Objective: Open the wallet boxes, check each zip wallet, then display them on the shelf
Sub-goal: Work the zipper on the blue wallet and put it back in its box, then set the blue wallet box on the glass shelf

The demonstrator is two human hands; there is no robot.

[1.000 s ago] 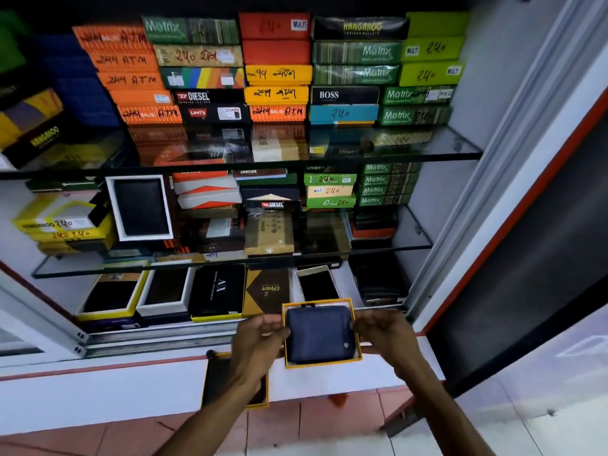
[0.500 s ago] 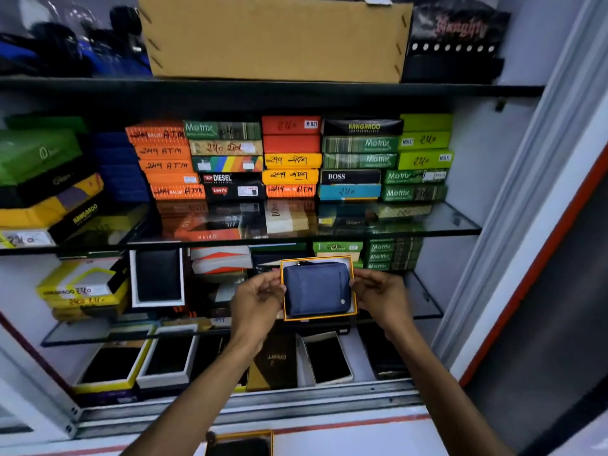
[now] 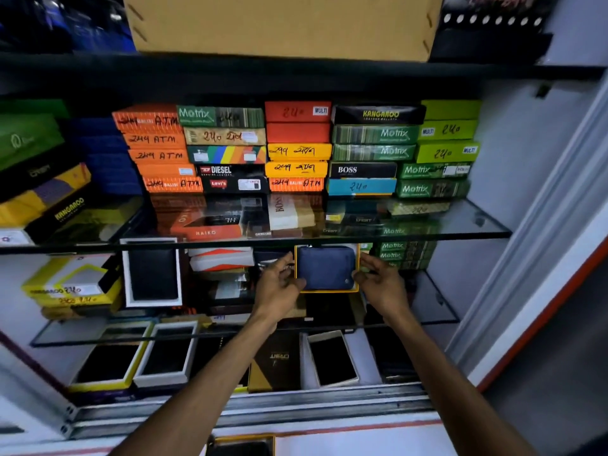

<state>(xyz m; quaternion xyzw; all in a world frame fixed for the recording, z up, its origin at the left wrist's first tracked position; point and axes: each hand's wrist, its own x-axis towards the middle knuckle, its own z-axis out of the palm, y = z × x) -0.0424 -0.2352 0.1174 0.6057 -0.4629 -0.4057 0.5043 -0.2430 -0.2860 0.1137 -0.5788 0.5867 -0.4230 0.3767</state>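
A navy blue zip wallet (image 3: 325, 267) sits upright in its open yellow-rimmed box (image 3: 329, 290), held over the middle glass shelf (image 3: 431, 301) just under the upper glass shelf (image 3: 460, 230). My left hand (image 3: 278, 287) grips the box's left edge. On the right edge, my right hand (image 3: 381, 284) holds it with thumb and fingers. Another yellow-rimmed box part (image 3: 241, 445) lies on the ledge at the bottom, partly cut off.
Stacks of closed wallet boxes (image 3: 296, 149) fill the upper glass shelf. A black wallet in a white open box (image 3: 152, 273) stands at the left of the middle shelf. Several open boxes (image 3: 164, 353) lie on the bottom shelf. A cabinet frame (image 3: 539, 258) runs along the right.
Both hands have lifted the boxed blue wallet from the ledge up to the middle shelf and pushed it further in, under the upper glass shelf.
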